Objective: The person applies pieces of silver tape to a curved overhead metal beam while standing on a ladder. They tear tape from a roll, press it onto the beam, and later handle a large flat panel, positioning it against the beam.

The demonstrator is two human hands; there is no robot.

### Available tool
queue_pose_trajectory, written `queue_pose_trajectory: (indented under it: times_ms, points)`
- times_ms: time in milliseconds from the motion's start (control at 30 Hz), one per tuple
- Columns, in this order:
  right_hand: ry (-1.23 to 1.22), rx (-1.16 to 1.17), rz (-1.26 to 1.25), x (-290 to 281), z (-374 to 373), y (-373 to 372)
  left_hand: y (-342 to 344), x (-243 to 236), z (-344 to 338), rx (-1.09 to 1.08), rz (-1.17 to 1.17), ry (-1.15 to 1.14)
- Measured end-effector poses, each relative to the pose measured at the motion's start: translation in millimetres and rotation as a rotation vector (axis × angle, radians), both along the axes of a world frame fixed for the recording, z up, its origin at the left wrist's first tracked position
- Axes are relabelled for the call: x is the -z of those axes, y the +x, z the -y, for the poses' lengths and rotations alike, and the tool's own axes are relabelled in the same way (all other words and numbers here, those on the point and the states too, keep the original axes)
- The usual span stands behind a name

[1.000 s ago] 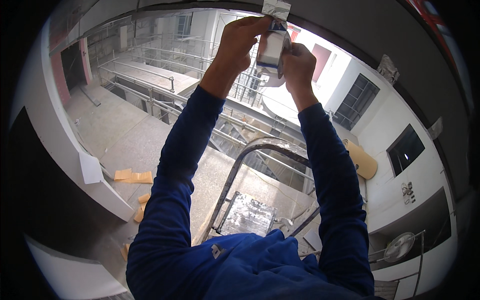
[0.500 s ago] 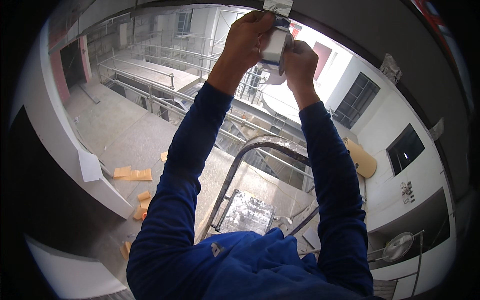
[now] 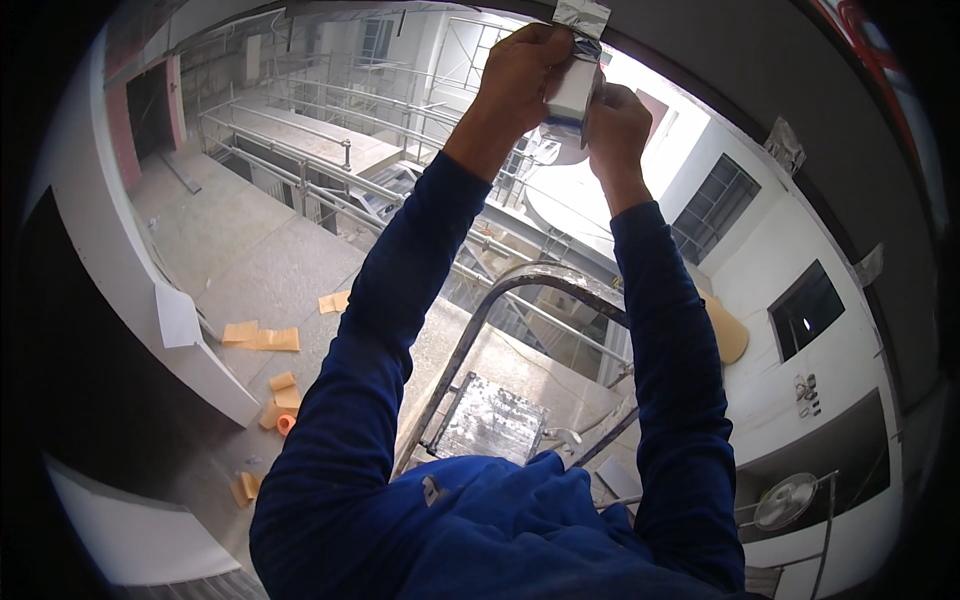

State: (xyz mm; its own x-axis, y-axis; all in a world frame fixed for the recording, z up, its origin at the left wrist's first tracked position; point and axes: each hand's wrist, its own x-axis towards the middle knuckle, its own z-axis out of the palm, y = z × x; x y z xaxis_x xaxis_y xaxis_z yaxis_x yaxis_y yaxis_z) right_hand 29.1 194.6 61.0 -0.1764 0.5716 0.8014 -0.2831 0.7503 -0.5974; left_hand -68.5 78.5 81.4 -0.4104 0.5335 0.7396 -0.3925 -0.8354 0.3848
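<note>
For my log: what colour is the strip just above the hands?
The strip is shiny silver, best seen in the head view.

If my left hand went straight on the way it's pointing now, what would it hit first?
Your left hand points up and slightly right, so probably the strip of silver tape by its fingertips, then perhaps the dark beam; depth is hard to judge.

At top centre, a tape roll sits between left fingers and right fingers. Below stands a ladder, with paper pieces on the floor left of it, a fan at lower right.
</note>
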Motion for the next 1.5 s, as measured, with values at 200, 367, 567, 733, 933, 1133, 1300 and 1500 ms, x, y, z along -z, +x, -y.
queue_pose_trajectory:
  times_ms: [200, 367, 567, 733, 933, 1133, 1300, 1500]
  points:
    - [0.023, 0.060, 0.030, -5, -1, 4, -14, 2, -11, 0.043, -0.074, 0.037]
    - [-0.069, -0.005, 0.037, -9, 5, 10, -5, 1, -17, 0.047, 0.063, 0.000]
    - [0.012, 0.055, 0.059, -11, -6, 10, -9, 2, -18, 0.060, 0.013, 0.012]
    - [-0.002, 0.158, 0.084, -9, -25, 14, 3, 3, -37, -0.097, 0.009, -0.043]
    - [0.062, 0.211, 0.198, -5, -47, 63, 31, 13, -70, -0.006, -0.021, 0.026]
    - [-0.006, 0.174, 0.198, 10, -57, 97, 43, 33, -77, 0.006, -0.069, -0.048]
    - [-0.174, -0.104, 0.375, 8, -40, 109, 44, 39, -58, -0.199, -0.153, 0.052]
    - [-0.199, -0.241, 0.437, 12, -6, 106, 36, 49, -30, -0.440, -0.309, 0.002]
